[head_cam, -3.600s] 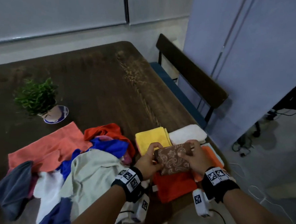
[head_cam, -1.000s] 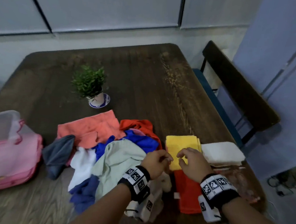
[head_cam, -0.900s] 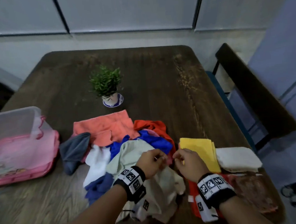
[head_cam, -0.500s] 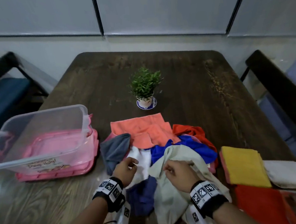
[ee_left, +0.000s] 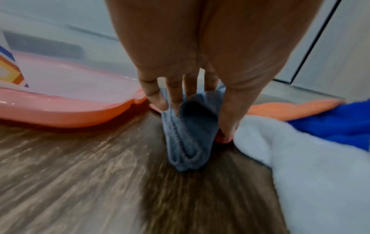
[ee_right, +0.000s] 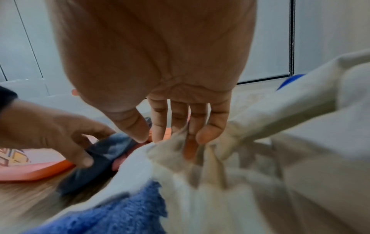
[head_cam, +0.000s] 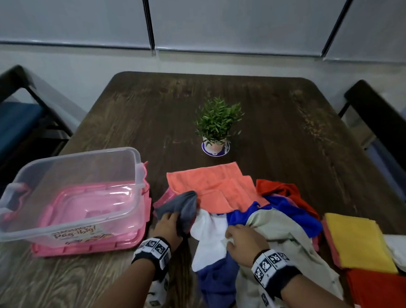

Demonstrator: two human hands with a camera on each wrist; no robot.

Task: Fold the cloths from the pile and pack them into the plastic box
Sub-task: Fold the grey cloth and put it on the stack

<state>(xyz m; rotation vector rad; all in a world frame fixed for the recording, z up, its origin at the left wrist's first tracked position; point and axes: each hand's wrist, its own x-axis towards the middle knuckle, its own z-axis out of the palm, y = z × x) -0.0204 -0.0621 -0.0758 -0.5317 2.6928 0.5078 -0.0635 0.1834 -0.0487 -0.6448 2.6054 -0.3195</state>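
Head view: from above, tilted forward and down over the near edge of the worktop [head_cam: 254, 116]; takes in the whole top, far wall, chairs either side, both forearms at bottom.

Left wrist view: low, just over the worktop [ee_left: 80, 174], looking along the palm past the left hand [ee_left: 180, 79]; very near, blurred at edges.

Right wrist view: same low angle along the right hand [ee_right: 170, 95], facing forward and left.

Shared by all three: grey cloth [head_cam: 184, 210] [ee_left: 186, 137] [ee_right: 100, 158], white cloth [head_cam: 210, 237] [ee_left: 300, 158], pink lid [head_cam: 95, 245] [ee_left: 70, 117] [ee_right: 34, 172]. Left hand [head_cam: 168, 226] [ee_right: 50, 134] also seen from the right wrist.
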